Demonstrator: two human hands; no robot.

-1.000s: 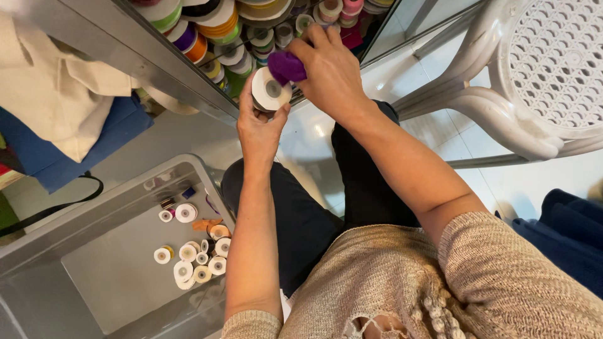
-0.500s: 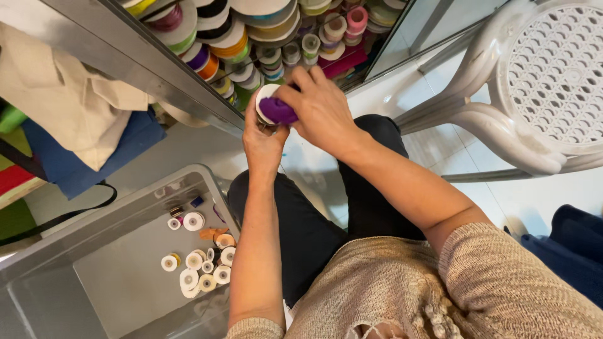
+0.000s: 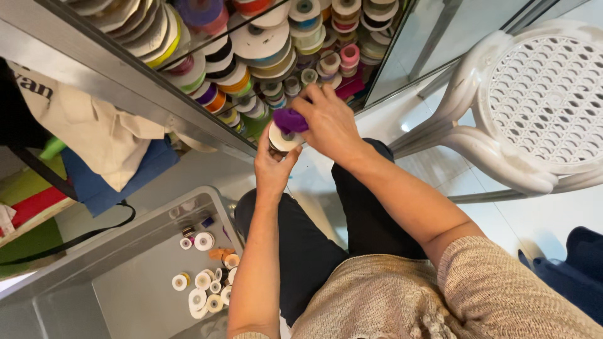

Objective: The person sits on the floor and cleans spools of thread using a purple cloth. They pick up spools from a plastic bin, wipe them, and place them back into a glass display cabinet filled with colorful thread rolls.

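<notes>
Left grip first: my left hand [image 3: 273, 164] is raised in front of the glass case, its fingers closed around a white ribbon spool [image 3: 281, 139], which it holds up by the rim. Right grip: my right hand [image 3: 330, 122] is closed over the top of that same spool, pinching the purple ribbon [image 3: 289, 119] that sits on it. Both hands meet at the spool, touching it and each other, just below the case's lower edge.

Going left to right across the view, I record the following. At far left, a cream cloth bag [image 3: 94, 135] hangs over blue fabric [image 3: 113, 179], with green and red material beside it. Below these lies a grey plastic bin [image 3: 81, 263]; small white spools [image 3: 204, 292] are scattered across its floor, and one larger white spool [image 3: 203, 241] sits near its upper rim. A black cord [image 3: 81, 238] runs along the bin's outer edge.

Above centre, a metal-framed glass display case [image 3: 113, 81] holds many ribbon rolls [image 3: 257, 44] in mixed colours, stacked closely on edge. The held spool is directly in front of this stock. My dark trousers and beige knit sleeve fill the lower centre.

At right, a white plastic chair [image 3: 540, 107] with a lattice seat stands on the pale tiled floor [image 3: 534, 220], well apart from the hands.
</notes>
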